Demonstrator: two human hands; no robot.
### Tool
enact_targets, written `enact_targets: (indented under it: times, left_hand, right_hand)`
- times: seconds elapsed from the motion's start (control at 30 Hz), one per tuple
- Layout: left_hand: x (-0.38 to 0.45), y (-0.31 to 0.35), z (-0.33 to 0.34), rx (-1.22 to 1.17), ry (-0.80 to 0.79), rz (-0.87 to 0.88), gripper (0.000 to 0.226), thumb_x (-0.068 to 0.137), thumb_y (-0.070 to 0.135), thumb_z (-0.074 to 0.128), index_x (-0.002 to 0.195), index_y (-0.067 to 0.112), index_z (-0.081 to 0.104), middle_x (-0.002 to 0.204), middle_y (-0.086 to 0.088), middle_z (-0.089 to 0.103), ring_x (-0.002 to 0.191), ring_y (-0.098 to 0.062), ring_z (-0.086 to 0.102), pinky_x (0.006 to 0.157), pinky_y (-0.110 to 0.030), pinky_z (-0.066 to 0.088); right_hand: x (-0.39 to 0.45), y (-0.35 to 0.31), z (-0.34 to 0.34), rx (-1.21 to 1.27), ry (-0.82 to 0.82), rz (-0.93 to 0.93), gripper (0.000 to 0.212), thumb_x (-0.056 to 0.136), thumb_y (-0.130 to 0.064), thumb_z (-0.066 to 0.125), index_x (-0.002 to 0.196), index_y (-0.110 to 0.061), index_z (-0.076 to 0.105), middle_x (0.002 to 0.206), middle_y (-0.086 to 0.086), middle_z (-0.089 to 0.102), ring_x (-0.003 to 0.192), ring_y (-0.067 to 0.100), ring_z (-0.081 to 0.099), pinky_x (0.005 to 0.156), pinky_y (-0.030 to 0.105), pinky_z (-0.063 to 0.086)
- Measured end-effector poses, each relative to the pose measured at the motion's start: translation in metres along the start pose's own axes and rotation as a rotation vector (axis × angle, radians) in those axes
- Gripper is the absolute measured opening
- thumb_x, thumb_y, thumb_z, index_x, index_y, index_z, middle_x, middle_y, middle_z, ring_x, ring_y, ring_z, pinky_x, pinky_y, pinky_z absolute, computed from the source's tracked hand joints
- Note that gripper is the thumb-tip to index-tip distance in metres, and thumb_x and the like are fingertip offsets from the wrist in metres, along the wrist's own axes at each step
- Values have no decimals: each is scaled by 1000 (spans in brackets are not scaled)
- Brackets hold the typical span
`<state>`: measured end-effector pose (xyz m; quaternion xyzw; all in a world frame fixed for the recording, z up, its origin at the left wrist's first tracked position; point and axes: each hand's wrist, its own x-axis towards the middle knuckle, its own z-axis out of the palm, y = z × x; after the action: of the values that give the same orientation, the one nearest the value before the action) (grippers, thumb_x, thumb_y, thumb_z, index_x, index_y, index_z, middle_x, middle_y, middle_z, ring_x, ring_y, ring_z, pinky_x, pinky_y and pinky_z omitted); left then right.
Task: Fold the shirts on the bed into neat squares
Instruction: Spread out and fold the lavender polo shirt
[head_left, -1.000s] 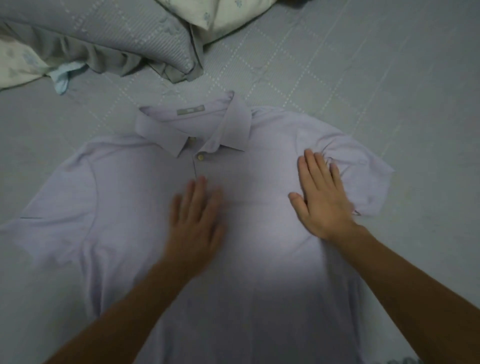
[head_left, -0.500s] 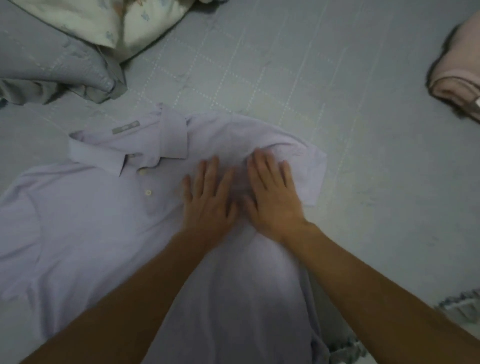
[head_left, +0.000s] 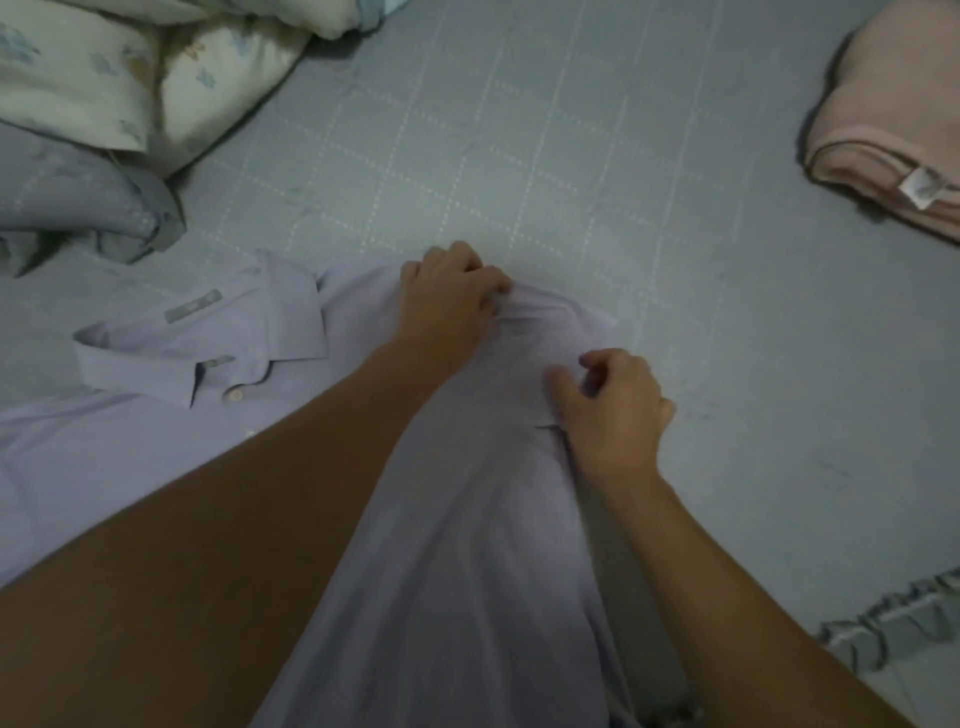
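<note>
A grey bed (head_left: 597, 171), its cover stitched in a pale dotted grid, carried a lilac polo shirt (head_left: 457, 545) lying face up with collar (head_left: 208, 343) flat and buttoned. My left grip (head_left: 452, 301) closed on soft bunched cloth at the shoulder; my right grip (head_left: 613, 405) pinched the sleeve edge just beside it. Floral and grey pillows (head_left: 104, 104) lay at far left, a folded pink garment (head_left: 893, 130) well apart at far right, a ruffled trim (head_left: 883, 623) at the bed's near edge.

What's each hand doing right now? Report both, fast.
Left hand: fingers curled, gripping the lavender polo shirt at its shoulder.
Right hand: fingers curled, pinching the shirt's sleeve edge.
</note>
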<state>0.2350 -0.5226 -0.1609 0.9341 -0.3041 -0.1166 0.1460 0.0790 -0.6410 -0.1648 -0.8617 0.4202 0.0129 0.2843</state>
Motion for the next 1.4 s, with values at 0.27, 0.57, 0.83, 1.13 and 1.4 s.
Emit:
enact_targets:
  times: [0.27, 0.57, 0.83, 1.13, 1.4]
  left_hand:
    - [21, 13, 8, -89, 20, -17, 10, 92, 27, 58, 93, 18, 63, 94, -3, 63, 90, -26, 59, 89, -38, 35]
    - [17, 18, 10, -205, 85, -139, 12, 86, 24, 60, 96, 17, 60, 98, -4, 58, 92, -26, 56, 88, -42, 43]
    - [53, 48, 5, 7, -247, 240, 22, 85, 43, 69, 101, 27, 70, 102, 1, 56, 97, -20, 55, 88, -37, 34]
    - [68, 64, 3, -200, -75, -88, 13, 94, 34, 55, 82, 31, 60, 80, 13, 57, 85, -12, 52, 83, -34, 23]
    - [69, 67, 14, -278, -56, -149, 24, 94, 48, 52, 88, 27, 62, 81, 11, 63, 84, -16, 58, 86, -35, 29]
  right_hand:
    - [4, -3, 0, 47, -100, -10, 21, 91, -37, 54, 73, -25, 51, 84, -3, 60, 81, 18, 55, 84, 37, 31]
    - [-18, 21, -13, 202, -201, 161, 10, 87, -29, 62, 84, -36, 55, 81, -20, 57, 78, 6, 57, 94, 37, 45]
    - [-8, -2, -14, 236, -220, 147, 20, 88, -44, 62, 76, -29, 55, 89, -5, 55, 84, 19, 55, 93, 46, 45]
    - [-26, 20, -17, 374, -106, 170, 15, 86, -31, 65, 75, -35, 56, 71, -16, 64, 73, -1, 58, 92, 32, 32]
    - [-22, 29, -13, 264, -143, 194, 16, 87, -44, 58, 96, -33, 65, 88, -15, 66, 90, 11, 60, 84, 32, 21]
